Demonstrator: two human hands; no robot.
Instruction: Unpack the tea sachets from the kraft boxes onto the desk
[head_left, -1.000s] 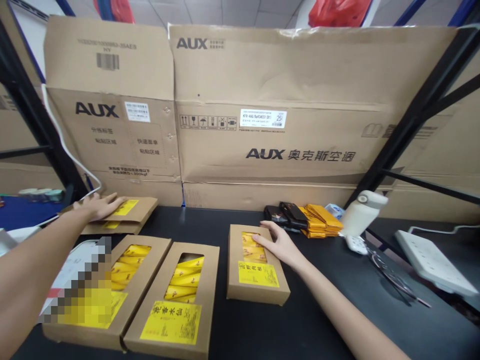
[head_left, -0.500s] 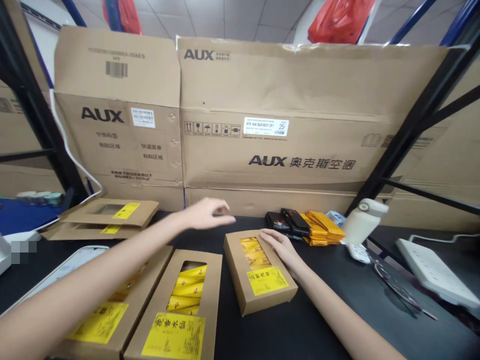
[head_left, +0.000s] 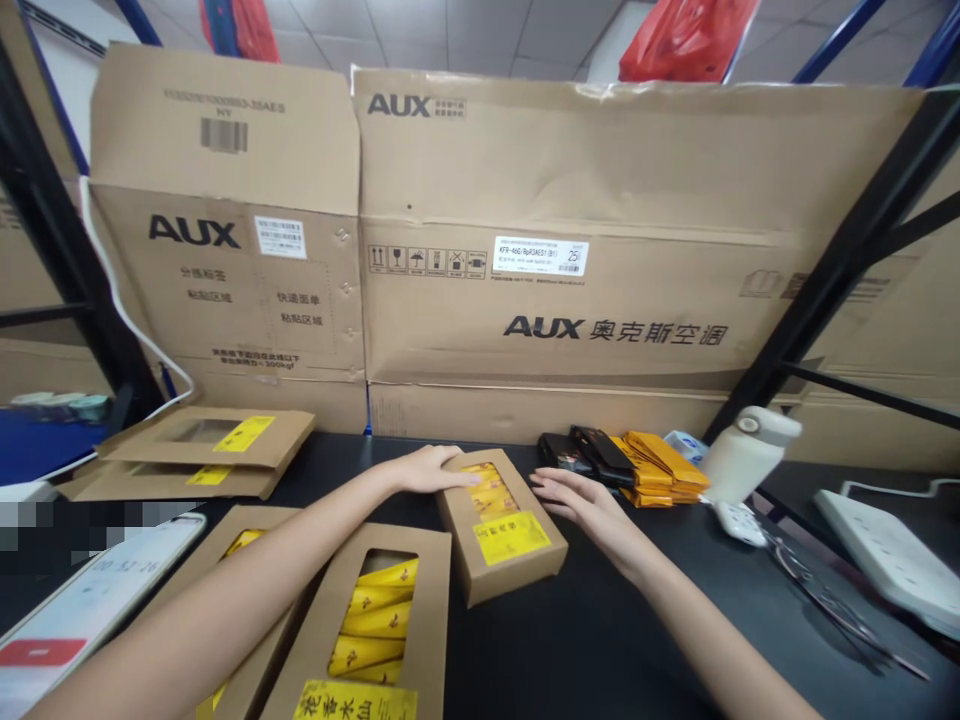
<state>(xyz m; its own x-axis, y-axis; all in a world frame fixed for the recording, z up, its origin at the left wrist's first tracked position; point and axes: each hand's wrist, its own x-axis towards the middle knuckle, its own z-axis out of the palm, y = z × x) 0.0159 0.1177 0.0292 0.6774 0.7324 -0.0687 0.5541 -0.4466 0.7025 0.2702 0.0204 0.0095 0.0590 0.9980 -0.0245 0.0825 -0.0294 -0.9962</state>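
Logged from my remote station: ceiling (head_left: 480, 40), pale, panelled; AUX air-conditioner carton panels (head_left: 637, 160), upright behind the tabletop's far edge; black frame (head_left: 829, 270), slanting posts at either side; tabletop (head_left: 517, 670), black. Window boxes (head_left: 373, 625), kraft, a pair, side by side toward the near left, one partly hidden by the left forearm; shallow boxes (head_left: 274, 445), two, overlapping, far left corner. Single sachet box (head_left: 495, 505), kraft, yellow-labelled, mid-tabletop, at a slant between the hands. Left hand (head_left: 431, 468): on that box's far left corner, thumb on top; whether it clamps or only rests, I cannot tell. Right hand (head_left: 589, 500): fingers loosely extended just beside the box's right side; contact unclear to me. Hands apart. Handling, in my judgement: press evenly on both side walls, thumb clear of the window, square it by its long edges rather than one corner, lightly, as thin card may bow. Smartphone (head_left: 97, 610), lit, left edge; power strip (head_left: 889, 560), white, toward the right edge; bottle (head_left: 750, 455), cream, and packets (head_left: 660, 468), black and orange, along the far edge; eyeglasses (head_left: 832, 605), right side.
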